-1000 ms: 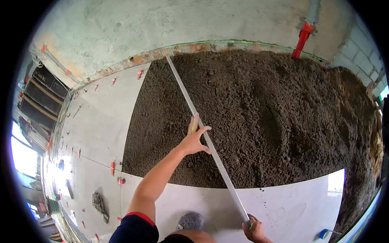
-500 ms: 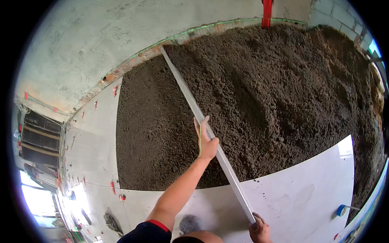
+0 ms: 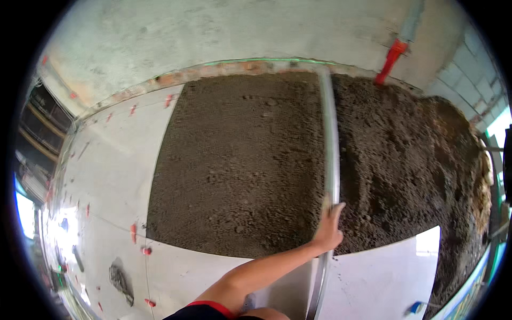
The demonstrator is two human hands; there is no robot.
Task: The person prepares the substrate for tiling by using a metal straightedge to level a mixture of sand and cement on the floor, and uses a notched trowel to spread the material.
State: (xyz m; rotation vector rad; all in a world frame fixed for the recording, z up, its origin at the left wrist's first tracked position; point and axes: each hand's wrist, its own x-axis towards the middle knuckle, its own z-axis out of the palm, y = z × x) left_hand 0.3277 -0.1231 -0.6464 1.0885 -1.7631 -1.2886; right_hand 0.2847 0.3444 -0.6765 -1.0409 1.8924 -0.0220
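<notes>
A long silver metal screed bar lies across the dark, damp sand-like mortar bed, running from the back wall toward me. My left hand is closed around the bar near the bed's front edge, slightly blurred by motion. Below the hand, the bar passes over pale tile and leaves the picture at the bottom. My right hand is out of view. Left of the bar, the bed looks fairly flat with fine ridges and a few lumps. To its right, the loose heap is rough and uneven.
Large glossy tiles border the bed at left, with red clips along their seams. Another tile lies front right, with a blue object on it. A crumpled grey thing lies front left. A red pipe stands against the wall.
The bar has swung from a slant to nearly straight away from me and moved right, leaving a wider flattened area. My right hand has gone out of view; the camera view has shifted.
</notes>
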